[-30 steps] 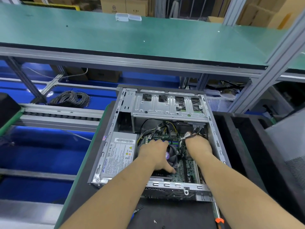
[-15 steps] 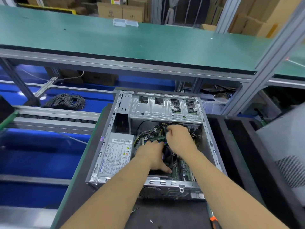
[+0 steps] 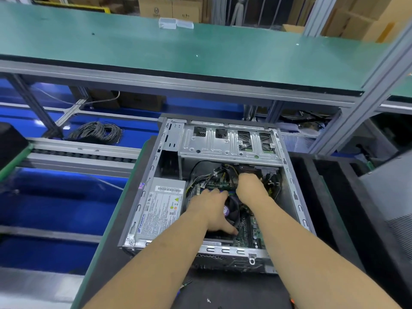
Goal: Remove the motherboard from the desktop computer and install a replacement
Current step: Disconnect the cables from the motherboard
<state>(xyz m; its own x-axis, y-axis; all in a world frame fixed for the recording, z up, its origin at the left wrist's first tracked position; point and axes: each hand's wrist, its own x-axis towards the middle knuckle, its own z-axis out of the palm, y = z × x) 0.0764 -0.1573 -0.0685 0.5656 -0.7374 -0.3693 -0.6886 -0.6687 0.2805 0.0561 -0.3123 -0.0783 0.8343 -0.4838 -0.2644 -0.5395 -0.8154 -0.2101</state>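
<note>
On the far left, a coil of thin black cable point(image 3: 95, 132) lies on the blue floor of the conveyor frame, well apart from the work. Nearer the middle, the open grey steel desktop case point(image 3: 296, 195) lies flat on the dark surface point(image 3: 234, 291), its side panel off so the inside can be reached from above. In its left bay sits the silver boxed power supply point(image 3: 159, 208) with a white label. Just right of it the left hand point(image 3: 209, 210) rests over the round black cooler fan point(image 3: 231, 208), fingers spread and relaxed, thumb tip touching the green motherboard point(image 3: 247, 233); it likely steadies the board, which is still seated low in the case. Further right, the right hand point(image 3: 249, 188) reaches to the far edge of the board among the bundled black and yellow wires point(image 3: 211, 175). Its fingers are hidden below the knuckles, so I cannot tell whether it grips a connector. I judge that cables are being unplugged ahead of lifting the board. An orange-handled tool point(image 3: 292, 301) lies at the near right edge.
</note>
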